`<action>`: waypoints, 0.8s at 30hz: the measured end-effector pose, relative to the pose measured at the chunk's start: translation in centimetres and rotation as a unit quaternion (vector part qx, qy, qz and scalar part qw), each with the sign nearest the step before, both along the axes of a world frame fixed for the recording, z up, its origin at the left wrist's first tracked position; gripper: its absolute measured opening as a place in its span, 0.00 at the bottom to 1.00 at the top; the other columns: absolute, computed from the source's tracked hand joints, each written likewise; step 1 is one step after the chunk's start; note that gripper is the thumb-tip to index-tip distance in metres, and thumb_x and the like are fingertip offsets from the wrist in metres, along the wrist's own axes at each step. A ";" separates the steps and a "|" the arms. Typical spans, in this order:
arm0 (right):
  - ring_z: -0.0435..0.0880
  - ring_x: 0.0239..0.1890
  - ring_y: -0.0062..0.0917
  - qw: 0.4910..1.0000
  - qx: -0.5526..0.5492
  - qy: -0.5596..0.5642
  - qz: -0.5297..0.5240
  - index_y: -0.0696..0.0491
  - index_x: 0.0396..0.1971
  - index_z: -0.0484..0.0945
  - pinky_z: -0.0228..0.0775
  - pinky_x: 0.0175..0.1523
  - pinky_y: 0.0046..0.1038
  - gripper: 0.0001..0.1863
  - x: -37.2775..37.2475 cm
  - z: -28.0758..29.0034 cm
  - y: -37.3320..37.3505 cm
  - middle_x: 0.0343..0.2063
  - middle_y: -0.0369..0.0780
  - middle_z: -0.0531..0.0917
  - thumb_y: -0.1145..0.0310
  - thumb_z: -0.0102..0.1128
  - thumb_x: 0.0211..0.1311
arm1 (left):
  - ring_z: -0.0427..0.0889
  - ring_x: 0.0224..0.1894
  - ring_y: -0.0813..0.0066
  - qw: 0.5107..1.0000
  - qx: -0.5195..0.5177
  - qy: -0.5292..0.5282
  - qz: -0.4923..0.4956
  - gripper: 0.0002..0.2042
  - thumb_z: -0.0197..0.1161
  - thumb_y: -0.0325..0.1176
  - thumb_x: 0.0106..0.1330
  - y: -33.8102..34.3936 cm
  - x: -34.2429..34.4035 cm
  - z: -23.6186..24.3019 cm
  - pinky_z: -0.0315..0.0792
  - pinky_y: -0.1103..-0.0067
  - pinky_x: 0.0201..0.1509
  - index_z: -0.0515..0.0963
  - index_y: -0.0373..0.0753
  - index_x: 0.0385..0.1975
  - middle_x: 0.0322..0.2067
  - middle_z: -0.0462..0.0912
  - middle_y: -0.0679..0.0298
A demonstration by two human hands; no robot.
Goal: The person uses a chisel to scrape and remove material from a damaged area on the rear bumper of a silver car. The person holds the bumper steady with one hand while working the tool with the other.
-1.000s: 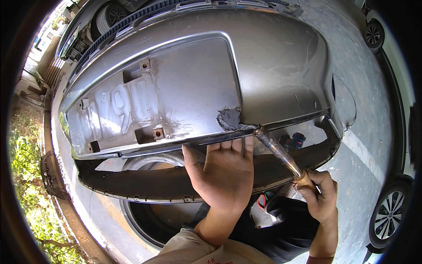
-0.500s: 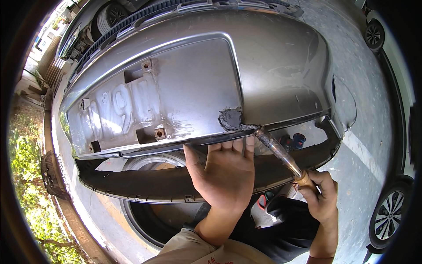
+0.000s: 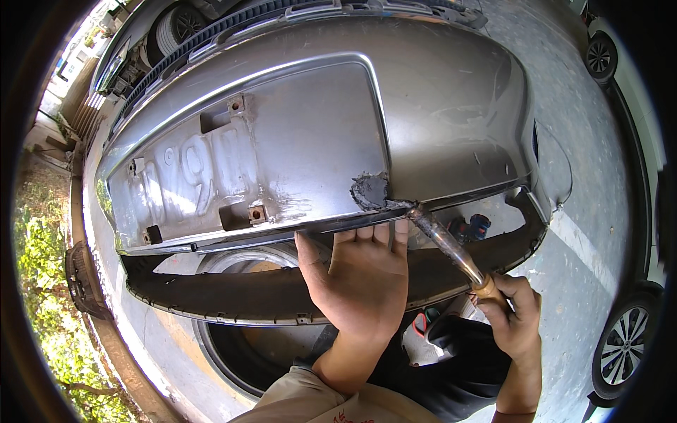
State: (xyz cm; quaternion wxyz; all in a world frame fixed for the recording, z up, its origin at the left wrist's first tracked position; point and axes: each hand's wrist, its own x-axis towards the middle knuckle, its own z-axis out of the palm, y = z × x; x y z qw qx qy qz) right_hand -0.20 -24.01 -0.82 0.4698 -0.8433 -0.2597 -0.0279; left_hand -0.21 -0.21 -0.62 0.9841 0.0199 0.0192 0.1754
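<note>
A grey-silver car bumper point(image 3: 451, 92) lies before me. A rough, dark, melted patch point(image 3: 370, 192) sits at a corner of its recessed panel. My right hand point(image 3: 518, 314) is closed around the wooden handle of a soldering iron point(image 3: 455, 250). The iron's tip touches the bumper's lower edge just right of the patch. Palm up, my left hand point(image 3: 363, 289) reaches under that edge, left of the tip. Its fingers are stretched out and its thumb is apart; the fingertips are hidden behind the bumper.
A loose tyre point(image 3: 218, 352) lies on the floor beneath the bumper's dark lower strip point(image 3: 233, 292). A dark blue and red power tool point(image 3: 471, 227) shows through the gap. Parked cars stand at right, one with a silver wheel point(image 3: 624, 338), and behind, near another wheel point(image 3: 176, 28).
The iron and my right hand have shifted very slightly; the tip stays at the same edge. My left hand has not moved visibly.
</note>
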 end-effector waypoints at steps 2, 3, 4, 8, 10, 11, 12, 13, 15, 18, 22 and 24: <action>0.91 0.30 0.37 1.000 -0.001 0.004 -0.002 0.58 0.47 0.76 0.80 0.36 0.30 0.20 0.0 0.2 0.1 0.31 0.48 0.88 0.70 0.76 0.61 | 0.75 0.65 0.66 1.000 0.001 0.000 0.000 0.31 0.51 0.64 0.75 0.0 0.0 0.0 0.52 0.62 0.78 0.81 0.38 0.53 0.58 0.83 0.61; 0.91 0.30 0.37 1.000 -0.001 0.005 -0.002 0.58 0.47 0.76 0.80 0.36 0.30 0.20 -0.1 0.3 0.2 0.31 0.48 0.88 0.71 0.76 0.61 | 0.75 0.65 0.66 1.000 0.003 -0.002 0.000 0.31 0.51 0.64 0.75 0.0 0.0 0.0 0.52 0.62 0.78 0.81 0.38 0.53 0.58 0.83 0.61; 0.91 0.30 0.37 1.000 -0.004 0.000 -0.002 0.58 0.47 0.76 0.80 0.36 0.30 0.20 0.0 0.3 0.2 0.31 0.48 0.88 0.71 0.76 0.61 | 0.75 0.65 0.66 1.000 0.005 -0.004 0.001 0.31 0.52 0.64 0.75 0.0 0.0 0.0 0.52 0.62 0.78 0.81 0.38 0.53 0.58 0.83 0.61; 0.91 0.30 0.37 1.000 -0.011 -0.011 -0.003 0.59 0.47 0.76 0.80 0.35 0.29 0.20 0.0 0.4 0.3 0.31 0.48 0.89 0.72 0.77 0.60 | 0.75 0.65 0.66 1.000 0.007 -0.009 -0.004 0.31 0.52 0.64 0.75 0.0 0.0 -0.1 0.52 0.62 0.78 0.81 0.39 0.53 0.58 0.83 0.61; 0.91 0.30 0.37 1.000 -0.009 -0.011 -0.002 0.59 0.47 0.76 0.80 0.35 0.29 0.20 0.0 0.4 0.3 0.31 0.48 0.89 0.72 0.77 0.60 | 0.75 0.65 0.66 1.000 0.000 -0.006 -0.004 0.31 0.52 0.64 0.74 0.0 0.0 0.0 0.53 0.63 0.78 0.81 0.39 0.53 0.58 0.83 0.61; 0.91 0.30 0.37 1.000 -0.007 -0.011 -0.001 0.59 0.46 0.76 0.80 0.35 0.29 0.20 0.0 0.3 0.3 0.31 0.48 0.89 0.72 0.77 0.60 | 0.75 0.65 0.66 1.000 0.001 -0.004 -0.004 0.31 0.52 0.64 0.74 0.0 0.0 0.0 0.53 0.63 0.78 0.81 0.39 0.53 0.58 0.83 0.61; 0.91 0.30 0.36 1.000 -0.005 -0.010 0.000 0.59 0.46 0.76 0.80 0.35 0.29 0.20 0.0 0.3 0.3 0.31 0.48 0.89 0.72 0.77 0.60 | 0.75 0.65 0.66 1.000 0.001 -0.002 -0.004 0.31 0.52 0.64 0.74 0.0 0.0 0.1 0.53 0.63 0.78 0.81 0.39 0.53 0.58 0.83 0.61; 0.91 0.30 0.36 1.000 -0.005 -0.010 -0.001 0.59 0.46 0.76 0.80 0.35 0.29 0.20 0.0 0.3 0.3 0.31 0.48 0.89 0.72 0.77 0.60 | 0.75 0.65 0.66 1.000 0.002 -0.001 -0.003 0.31 0.52 0.64 0.74 0.0 0.0 0.2 0.53 0.63 0.78 0.81 0.39 0.53 0.57 0.83 0.61; 0.91 0.29 0.36 1.000 -0.005 -0.008 -0.001 0.59 0.46 0.76 0.80 0.35 0.29 0.20 0.1 0.4 0.3 0.31 0.48 0.89 0.73 0.77 0.60 | 0.75 0.65 0.66 1.000 -0.001 0.015 0.000 0.31 0.52 0.64 0.74 -0.1 0.0 0.4 0.53 0.63 0.78 0.82 0.39 0.51 0.57 0.84 0.62; 0.90 0.29 0.35 1.000 -0.004 -0.008 0.001 0.59 0.47 0.76 0.80 0.35 0.29 0.20 0.1 0.4 0.3 0.31 0.48 0.88 0.73 0.77 0.60 | 0.75 0.64 0.67 1.000 -0.001 0.007 -0.003 0.30 0.52 0.64 0.74 0.0 0.0 0.4 0.53 0.63 0.78 0.82 0.39 0.49 0.56 0.84 0.62; 0.91 0.30 0.35 1.000 -0.006 -0.010 -0.002 0.59 0.47 0.76 0.80 0.35 0.29 0.20 0.0 0.4 0.4 0.31 0.48 0.88 0.72 0.77 0.59 | 0.76 0.63 0.67 0.999 -0.001 0.044 0.004 0.30 0.53 0.64 0.74 -0.2 0.0 0.9 0.53 0.63 0.78 0.83 0.39 0.45 0.54 0.85 0.62; 0.91 0.30 0.35 1.000 -0.008 -0.008 -0.002 0.59 0.47 0.76 0.80 0.35 0.29 0.20 0.0 0.5 0.4 0.31 0.48 0.88 0.72 0.77 0.59 | 0.76 0.62 0.66 0.999 -0.004 0.041 0.003 0.30 0.53 0.64 0.74 -0.1 0.0 0.9 0.53 0.63 0.77 0.83 0.39 0.44 0.53 0.85 0.62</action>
